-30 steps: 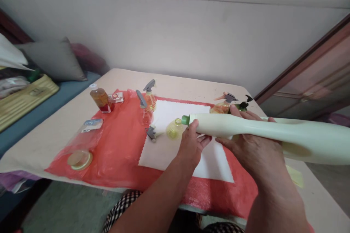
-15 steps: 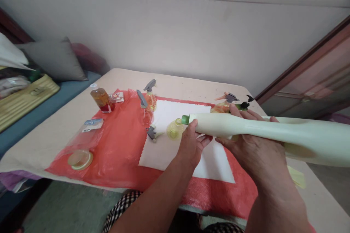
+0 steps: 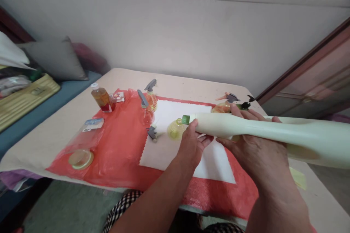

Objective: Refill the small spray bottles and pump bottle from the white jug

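Both hands hold a long pale green watering can [image 3: 218, 122] level over the white cloth [image 3: 161, 156]. My left hand [image 3: 193, 140] grips its spout from below, close behind the green tip [image 3: 186, 119]. Farther back, my right hand [image 3: 254, 145] is wrapped around the can, fingers over the far side. Just left of and below the tip stands a clear yellow bottle [image 3: 175, 129] with an uncovered neck. A grey trigger spray head [image 3: 152, 133] lies beside it. I cannot see liquid leaving the tip.
Two spray bottles, one orange [image 3: 151, 100] and one red [image 3: 147, 114], stand left of the cloth. More sprayers [image 3: 222, 106] are behind the can. On the red sheet [image 3: 117, 142] are a lidded tub [image 3: 80, 159] and packets [image 3: 93, 124]; a tea bottle [image 3: 102, 98] stands near its edge.
The view has shifted very slightly. Hands, watering can and yellow bottle keep nearly the same positions relative to each other.
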Demonstrator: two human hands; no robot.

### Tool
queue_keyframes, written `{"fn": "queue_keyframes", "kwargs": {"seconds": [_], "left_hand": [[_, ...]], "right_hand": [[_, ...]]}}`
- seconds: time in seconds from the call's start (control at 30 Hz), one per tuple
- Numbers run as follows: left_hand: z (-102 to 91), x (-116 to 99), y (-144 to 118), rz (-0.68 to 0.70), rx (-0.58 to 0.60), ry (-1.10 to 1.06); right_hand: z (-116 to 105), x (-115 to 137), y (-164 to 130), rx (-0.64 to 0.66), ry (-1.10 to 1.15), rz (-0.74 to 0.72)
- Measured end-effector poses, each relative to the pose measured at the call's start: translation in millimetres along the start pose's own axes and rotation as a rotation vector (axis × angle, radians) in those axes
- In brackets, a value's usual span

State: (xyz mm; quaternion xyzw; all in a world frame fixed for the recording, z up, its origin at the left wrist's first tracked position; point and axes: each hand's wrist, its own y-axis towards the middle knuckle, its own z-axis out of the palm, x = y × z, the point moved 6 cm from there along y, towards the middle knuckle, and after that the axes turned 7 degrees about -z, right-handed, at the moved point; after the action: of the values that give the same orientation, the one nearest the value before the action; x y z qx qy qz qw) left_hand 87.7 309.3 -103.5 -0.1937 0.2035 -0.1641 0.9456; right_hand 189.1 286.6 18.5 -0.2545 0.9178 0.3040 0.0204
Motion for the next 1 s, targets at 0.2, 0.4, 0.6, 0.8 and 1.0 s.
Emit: {"fn": "queue_keyframes", "kwargs": {"seconds": [0.2,0.4,0.6,0.8,1.0], "left_hand": [[0.7,0.4,0.2,-0.006,0.007,0.005],[1.6,0.4,-0.3,-0.017,-0.004,0.01],[3.1,0.0,-1.7,-0.022,-0.001,0.005],[4.8,-0.4,-2.7,-0.025,0.001,0.007],[5.0,0.2,-1.6,-0.032,0.001,0.011]], "right_hand": [[-1.9,-0.5,0.1,0.02,0.002,0.005],[-2.6,-0.7,-0.4,0.027,-0.002,0.004],[-4.4,0.2,0.8,0.046,-0.01,0.014],[-7.5,0.7,0.5,0.047,-0.007,0.015],[-9.3,2.0,1.2,0.031,0.005,0.006]]}}
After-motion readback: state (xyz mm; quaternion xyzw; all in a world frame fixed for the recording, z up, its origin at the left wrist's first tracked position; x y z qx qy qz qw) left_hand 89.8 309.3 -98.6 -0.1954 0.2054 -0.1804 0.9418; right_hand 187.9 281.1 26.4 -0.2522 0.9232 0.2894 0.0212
